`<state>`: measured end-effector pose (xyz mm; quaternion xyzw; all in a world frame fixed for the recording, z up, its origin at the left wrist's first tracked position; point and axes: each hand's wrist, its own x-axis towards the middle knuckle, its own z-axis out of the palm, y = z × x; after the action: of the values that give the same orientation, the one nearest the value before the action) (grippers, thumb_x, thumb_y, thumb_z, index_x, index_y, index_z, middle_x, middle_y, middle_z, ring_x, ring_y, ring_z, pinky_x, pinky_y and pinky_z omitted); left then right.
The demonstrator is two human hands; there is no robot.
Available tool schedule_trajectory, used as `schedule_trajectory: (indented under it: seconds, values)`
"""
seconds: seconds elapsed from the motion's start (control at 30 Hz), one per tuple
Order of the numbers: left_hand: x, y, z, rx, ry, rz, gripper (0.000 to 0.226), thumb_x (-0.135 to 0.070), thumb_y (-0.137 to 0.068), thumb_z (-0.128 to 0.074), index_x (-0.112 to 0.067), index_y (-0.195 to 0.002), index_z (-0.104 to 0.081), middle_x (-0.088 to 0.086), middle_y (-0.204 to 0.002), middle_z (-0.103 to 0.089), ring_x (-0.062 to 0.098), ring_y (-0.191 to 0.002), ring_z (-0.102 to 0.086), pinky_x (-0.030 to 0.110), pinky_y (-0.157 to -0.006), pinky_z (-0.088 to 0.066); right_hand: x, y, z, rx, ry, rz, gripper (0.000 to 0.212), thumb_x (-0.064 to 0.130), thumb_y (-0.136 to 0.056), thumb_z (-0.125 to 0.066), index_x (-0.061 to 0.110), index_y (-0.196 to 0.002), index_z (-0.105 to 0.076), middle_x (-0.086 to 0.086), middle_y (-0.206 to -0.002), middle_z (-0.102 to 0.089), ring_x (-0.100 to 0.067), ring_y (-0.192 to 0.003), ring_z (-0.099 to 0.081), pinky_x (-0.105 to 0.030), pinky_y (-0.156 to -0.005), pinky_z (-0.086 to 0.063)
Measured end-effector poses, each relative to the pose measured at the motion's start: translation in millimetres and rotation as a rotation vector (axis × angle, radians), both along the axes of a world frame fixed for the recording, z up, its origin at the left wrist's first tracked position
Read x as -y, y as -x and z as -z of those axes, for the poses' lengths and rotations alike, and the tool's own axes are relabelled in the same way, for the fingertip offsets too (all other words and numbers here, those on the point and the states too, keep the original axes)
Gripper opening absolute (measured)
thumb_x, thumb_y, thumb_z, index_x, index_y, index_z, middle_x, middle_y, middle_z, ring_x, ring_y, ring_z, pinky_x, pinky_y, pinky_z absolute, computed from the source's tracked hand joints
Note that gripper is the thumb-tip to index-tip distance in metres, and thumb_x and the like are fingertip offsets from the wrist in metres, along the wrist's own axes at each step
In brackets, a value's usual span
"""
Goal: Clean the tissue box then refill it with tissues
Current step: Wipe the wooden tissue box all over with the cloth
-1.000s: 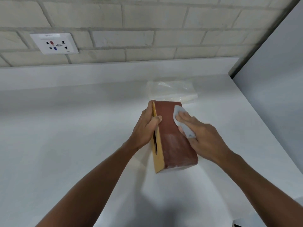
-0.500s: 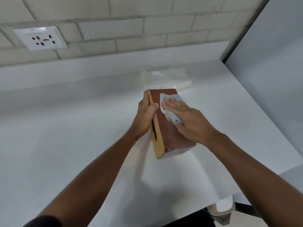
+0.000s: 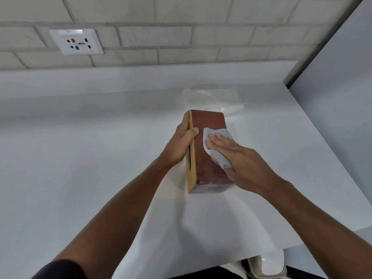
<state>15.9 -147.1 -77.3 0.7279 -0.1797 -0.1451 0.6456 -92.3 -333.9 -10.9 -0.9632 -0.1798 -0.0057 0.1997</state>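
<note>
A reddish-brown tissue box with a tan slotted lid stands on its side on the white counter, lid facing left. My left hand grips its left edge, thumb over the upper face. My right hand lies flat on that face, pressing a pale grey wipe against it. A clear plastic pack of white tissues lies on the counter just behind the box.
A tiled wall with a white power socket runs along the back. A grey panel closes off the right side. The counter's front edge is near my body, with a white object below it.
My right hand and the wipe slid from the box's far end back toward its middle. The view shifted slightly; my left hand keeps the same grip.
</note>
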Motion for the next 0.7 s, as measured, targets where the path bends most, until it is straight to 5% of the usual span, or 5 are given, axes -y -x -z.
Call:
schedule_trajectory:
  seconds: [0.13, 0.3, 0.4, 0.6, 0.7]
  values:
    - [3.0, 2.5, -7.5, -0.012, -0.013, -0.041, 0.045, -0.032, -0.096, -0.044, -0.015, -0.137, -0.050, 0.022, -0.123, -0.062, 0.023, -0.106, -0.059, 0.056, -0.105, -0.048, -22.3, 6.3, 4.9, -0.014, 0.065, -0.172, 0.068, 0.026, -0.083, -0.030, 0.013, -0.149, -0.038, 0.003, -0.156, -0.030, -0.007, -0.146, -0.020, -0.027, -0.121, -0.013]
    - [1.3, 1.2, -1.7, 0.003, -0.048, -0.037, 0.044, -0.024, -0.099, -0.040, -0.015, -0.141, -0.049, 0.020, -0.126, -0.063, 0.039, -0.120, -0.058, 0.056, -0.110, -0.046, -7.4, -7.2, -4.3, -0.028, 0.035, 0.001, 0.074, 0.034, -0.079, -0.019, 0.022, -0.150, -0.037, 0.011, -0.156, -0.028, 0.001, -0.145, -0.014, -0.028, -0.119, -0.025]
    - [2.4, -1.3, -0.8, 0.026, -0.085, -0.066, 0.047, -0.030, -0.095, -0.041, -0.009, -0.136, -0.048, 0.028, -0.118, -0.061, 0.046, -0.108, -0.058, 0.065, -0.102, -0.046, -22.6, -3.5, -1.6, -0.038, 0.045, -0.119, 0.074, 0.029, -0.078, -0.025, 0.015, -0.149, -0.039, 0.002, -0.156, -0.032, -0.006, -0.146, -0.019, -0.027, -0.121, -0.013]
    - [1.9, -1.3, 1.1, -0.008, -0.086, -0.061, 0.048, -0.033, -0.096, -0.042, -0.021, -0.141, -0.049, 0.019, -0.127, -0.063, 0.038, -0.120, -0.059, 0.061, -0.111, -0.044, -9.1, -8.2, -4.1, -0.002, 0.031, 0.004, 0.067, 0.026, -0.083, -0.027, 0.022, -0.148, -0.042, 0.009, -0.155, -0.033, -0.001, -0.144, -0.020, -0.030, -0.118, -0.026]
    - [1.1, -4.9, 1.4, -0.034, -0.095, -0.052, 0.047, -0.039, -0.094, -0.044, -0.025, -0.139, -0.049, 0.027, -0.120, -0.060, 0.044, -0.108, -0.058, 0.072, -0.105, -0.041, -24.6, 5.2, 0.1, 0.002, 0.035, -0.181, 0.069, 0.024, -0.079, -0.030, 0.014, -0.146, -0.043, 0.001, -0.154, -0.037, -0.010, -0.145, -0.027, -0.028, -0.120, -0.016]
